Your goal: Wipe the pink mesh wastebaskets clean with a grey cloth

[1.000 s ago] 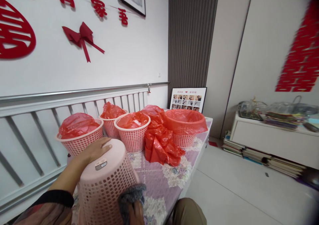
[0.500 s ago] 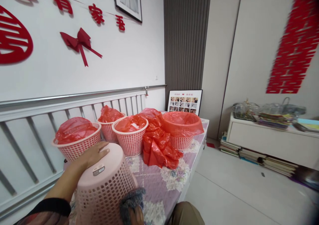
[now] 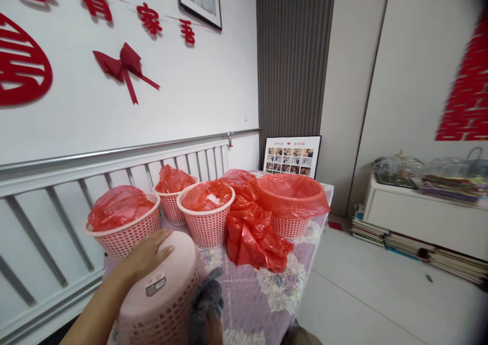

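Observation:
A pink perforated plastic basket (image 3: 168, 289) stands upside down on the near end of the table, a small label on its base. Across that base lies my left hand (image 3: 150, 253), palm down with its fingers stretched out. My right hand (image 3: 214, 331), blurred and partly cut off by the lower edge, is closed on a grey cloth (image 3: 208, 302). The cloth is against the right side wall of the basket. Beyond stand several similar baskets lined with red plastic bags, among them a left basket (image 3: 125, 233) and a middle basket (image 3: 208, 225).
A crumpled roll of red plastic bags (image 3: 255, 238) lies beside a lined basket (image 3: 292, 225) on the floral tablecloth (image 3: 251, 296). A white radiator (image 3: 72, 202) runs along the left wall. Right of the table are tiled floor and a low white cabinet (image 3: 423, 218).
The view has turned slightly left, so the cabinet sits farther right. My right hand and the cloth are still at the basket's side, now more blurred. My left hand stays on the base.

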A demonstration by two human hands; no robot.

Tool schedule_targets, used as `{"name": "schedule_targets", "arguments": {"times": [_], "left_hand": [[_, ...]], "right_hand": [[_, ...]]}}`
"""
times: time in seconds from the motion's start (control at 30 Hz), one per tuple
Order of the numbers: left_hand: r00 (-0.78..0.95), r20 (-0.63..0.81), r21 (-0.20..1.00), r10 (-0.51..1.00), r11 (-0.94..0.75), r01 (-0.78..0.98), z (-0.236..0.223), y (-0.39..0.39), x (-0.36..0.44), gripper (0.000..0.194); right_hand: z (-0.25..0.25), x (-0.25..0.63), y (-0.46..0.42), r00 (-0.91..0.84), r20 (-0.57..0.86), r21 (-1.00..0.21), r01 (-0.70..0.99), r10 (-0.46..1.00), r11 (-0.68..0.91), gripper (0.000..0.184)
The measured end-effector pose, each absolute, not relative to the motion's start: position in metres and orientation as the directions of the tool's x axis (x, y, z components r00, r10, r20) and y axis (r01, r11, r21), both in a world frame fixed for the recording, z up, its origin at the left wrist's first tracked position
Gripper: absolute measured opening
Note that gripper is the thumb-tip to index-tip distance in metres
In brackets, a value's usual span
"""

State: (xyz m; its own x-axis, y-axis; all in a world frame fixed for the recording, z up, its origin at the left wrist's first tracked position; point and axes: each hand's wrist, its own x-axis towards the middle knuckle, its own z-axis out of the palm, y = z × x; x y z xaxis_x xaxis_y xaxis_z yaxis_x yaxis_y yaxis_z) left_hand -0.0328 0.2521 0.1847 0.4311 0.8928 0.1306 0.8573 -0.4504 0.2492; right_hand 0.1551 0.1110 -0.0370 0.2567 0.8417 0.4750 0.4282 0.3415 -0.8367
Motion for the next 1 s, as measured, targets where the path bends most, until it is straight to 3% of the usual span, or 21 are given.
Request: {"name": "schedule_targets", "arguments": {"times": [0.1, 0.2, 0.33, 0.47, 0.6, 0.83, 1.0], "left_hand": [[0.420, 0.127, 0.231, 0.898, -0.439, 0.868, 0.182, 0.252, -0.032, 0.071], [0.413, 0.152, 0.237, 0.898, -0.439, 0.867, 0.180, 0.253, -0.032, 0.066], [0.449, 0.194, 0.295, 0.872, -0.489, 0.821, 0.182, 0.254, -0.032, 0.050], [0.445, 0.205, 0.310, 0.872, -0.489, 0.816, 0.185, 0.252, -0.031, 0.047], [0.436, 0.209, 0.285, 0.875, -0.481, 0.829, 0.186, 0.251, -0.030, 0.054], [0.414, 0.149, 0.225, 0.898, -0.439, 0.870, 0.181, 0.253, -0.032, 0.065], [0.418, 0.109, 0.190, 0.902, -0.432, 0.882, 0.178, 0.256, -0.033, 0.073]], "right_hand": [[-0.004, 0.153, 0.137, 0.152, 0.541, -0.790, 0.429, 0.827, 0.438, 0.040], [0.056, 0.160, 0.148, -0.024, 0.646, -0.685, 0.422, 0.763, 0.594, 0.056], [0.139, 0.173, 0.167, -0.081, 0.509, -0.772, 0.397, 0.857, 0.497, 0.040], [0.178, 0.181, 0.216, -0.249, 0.374, -0.844, 0.308, 0.893, 0.439, 0.029], [0.173, 0.183, 0.265, -0.325, 0.236, -0.912, 0.252, 0.916, 0.324, 0.019], [0.136, 0.186, 0.274, -0.251, 0.124, -0.983, 0.098, 0.960, 0.152, 0.037], [0.079, 0.205, 0.234, -0.132, 0.021, -0.994, 0.104, 0.991, 0.035, 0.039]]}}
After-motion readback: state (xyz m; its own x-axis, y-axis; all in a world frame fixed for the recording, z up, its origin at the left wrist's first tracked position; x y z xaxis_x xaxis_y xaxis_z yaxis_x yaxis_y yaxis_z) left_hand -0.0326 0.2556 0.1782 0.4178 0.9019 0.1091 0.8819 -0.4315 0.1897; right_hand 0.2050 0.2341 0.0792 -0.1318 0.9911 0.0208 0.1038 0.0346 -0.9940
